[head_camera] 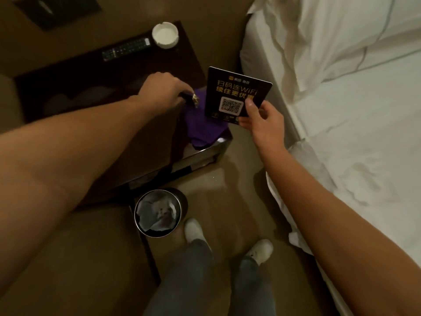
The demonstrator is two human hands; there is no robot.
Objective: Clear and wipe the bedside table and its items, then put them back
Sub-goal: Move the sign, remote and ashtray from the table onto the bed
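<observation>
Black WiFi card point(237, 94) with a QR code is pinched at its lower right corner by the right hand point(262, 120), thumb on the front face, other fingers curled behind; card is held upright in the air just right of the bedside table point(75, 92), clear of it. Purple cloth point(202, 126) lies on the table's near right corner, just left of and below those fingers, partly hidden by the card. Left hand point(164, 90) hangs over the cloth's far edge, fingers curled round a small dark object with a pale tip point(192, 98), too blurred to identify. Far past both hands sit a white ashtray point(165, 34) and remote point(126, 49), side by side. Bin point(158, 213) stands on the floor near the feet. Bed point(341, 87) lies right of the card hand.
</observation>
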